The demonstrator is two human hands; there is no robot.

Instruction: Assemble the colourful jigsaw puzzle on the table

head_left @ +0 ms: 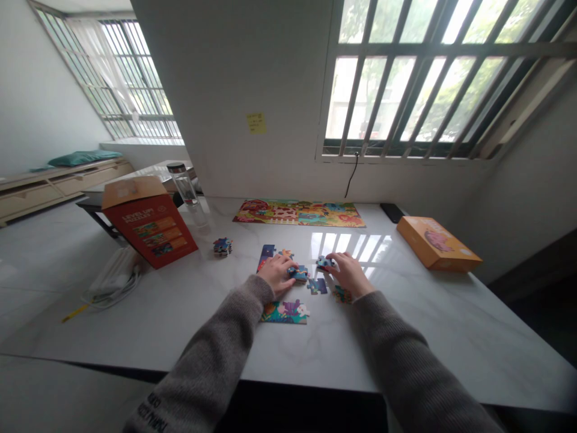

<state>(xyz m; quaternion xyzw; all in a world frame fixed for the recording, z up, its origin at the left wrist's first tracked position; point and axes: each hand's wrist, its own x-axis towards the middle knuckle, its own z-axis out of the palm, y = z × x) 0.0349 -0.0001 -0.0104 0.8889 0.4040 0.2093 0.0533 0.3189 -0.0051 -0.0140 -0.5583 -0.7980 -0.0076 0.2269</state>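
My left hand (278,275) is closed at the edge of some jigsaw pieces, its fingertips on a blue puzzle piece (300,273). Between the thumb and fingers of my right hand (346,270) is another jigsaw puzzle piece (324,263), bluish with light patches. Just below it lies a loose dark blue piece (318,286), and a green piece (342,294) rests partly under my right hand. Nearer me is a joined strip of puzzle (286,312) with a white animal. Dark blue and red pieces (267,252) show beyond my left hand, which hides part of them.
A stack of pieces (222,246) stands to the left, beside a red puzzle box (155,231). A long finished puzzle (299,213) lies along the wall. An orange box (437,243), black phone (392,212), glass bottle (183,185) and white power strip (115,272) are also on the table.
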